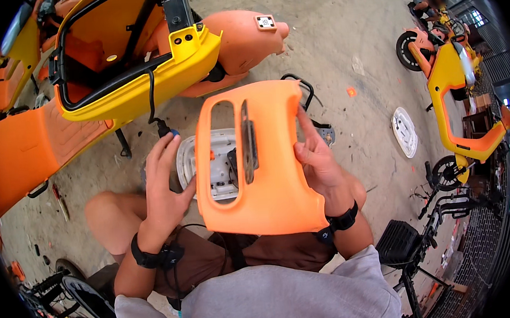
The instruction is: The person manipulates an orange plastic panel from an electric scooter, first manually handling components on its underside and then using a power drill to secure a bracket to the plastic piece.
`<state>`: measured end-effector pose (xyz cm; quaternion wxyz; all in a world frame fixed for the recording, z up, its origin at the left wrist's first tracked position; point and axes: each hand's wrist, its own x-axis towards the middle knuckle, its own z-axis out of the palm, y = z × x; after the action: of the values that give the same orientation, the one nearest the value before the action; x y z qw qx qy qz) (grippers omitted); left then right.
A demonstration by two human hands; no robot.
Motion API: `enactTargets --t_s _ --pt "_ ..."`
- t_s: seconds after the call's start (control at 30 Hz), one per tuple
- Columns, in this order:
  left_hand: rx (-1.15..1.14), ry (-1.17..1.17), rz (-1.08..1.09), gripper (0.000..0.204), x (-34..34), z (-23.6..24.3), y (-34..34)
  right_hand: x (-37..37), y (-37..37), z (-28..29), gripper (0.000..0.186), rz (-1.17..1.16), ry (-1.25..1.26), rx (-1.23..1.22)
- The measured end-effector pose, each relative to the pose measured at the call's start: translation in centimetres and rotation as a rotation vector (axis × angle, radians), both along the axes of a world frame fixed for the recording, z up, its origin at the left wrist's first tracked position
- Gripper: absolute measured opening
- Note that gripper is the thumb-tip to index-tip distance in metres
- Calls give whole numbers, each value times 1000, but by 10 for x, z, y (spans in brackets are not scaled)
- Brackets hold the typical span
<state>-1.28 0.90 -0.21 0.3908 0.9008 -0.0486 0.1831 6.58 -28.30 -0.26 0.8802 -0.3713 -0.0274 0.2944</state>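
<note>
An orange plastic cover panel (pixel 273 163), with a long oval opening and a dark slotted strip, is held up in front of my lap. My right hand (pixel 321 160) grips its right edge, thumb on the near face and the other fingers partly hidden. My left hand (pixel 167 183) is open at the panel's left side, fingers stretched upward and thumb close to its edge; whether they touch I cannot tell. Just above those fingertips hangs a black cable plug (pixel 163 127) from the scooter. Behind the panel lies a white plastic shell (pixel 187 164), partly seen through the opening.
A yellow and orange scooter body (pixel 138 96) with an open compartment stands at the upper left. Another scooter (pixel 449 98) is at the right, near an oval white part (pixel 404 132) on the concrete floor (pixel 341 40). A black frame (pixel 400 243) stands at lower right. A screwdriver-like tool (pixel 61 202) lies left.
</note>
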Motion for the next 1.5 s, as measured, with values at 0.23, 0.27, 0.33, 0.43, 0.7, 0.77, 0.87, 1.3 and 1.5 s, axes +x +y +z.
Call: enactTargets --t_s 0.23,0.27,0.33,0.43,0.7,0.77,0.87,1.3,1.5 --pt "-1015 581 -124 74 -4 -16 2 -6 9 8 89 -310 -296 -359" --pt "-953 557 -132 75 -3 -16 -2 -8 13 6 88 -317 -323 -390" --pt "-829 509 -135 77 -5 -17 -6 -11 23 2 86 -320 -372 -447" --pt "-594 411 -122 80 -3 -13 -14 -14 29 -5 84 -258 -323 -513" --pt "-387 334 -75 69 4 -3 -26 -31 49 -14 80 -184 -497 -763" --pt "-405 291 -72 61 3 -9 -24 -33 51 -22 75 -230 -658 -879" --pt "-710 458 -105 60 3 -6 -20 -29 50 -27 71 -261 -993 -1076" --pt "-798 732 -152 56 -1 -15 -18 -23 43 -39 29 -307 -1614 -1252" --pt "-940 812 -102 48 2 -19 -14 -24 42 -38 26 -203 -1403 -1216"
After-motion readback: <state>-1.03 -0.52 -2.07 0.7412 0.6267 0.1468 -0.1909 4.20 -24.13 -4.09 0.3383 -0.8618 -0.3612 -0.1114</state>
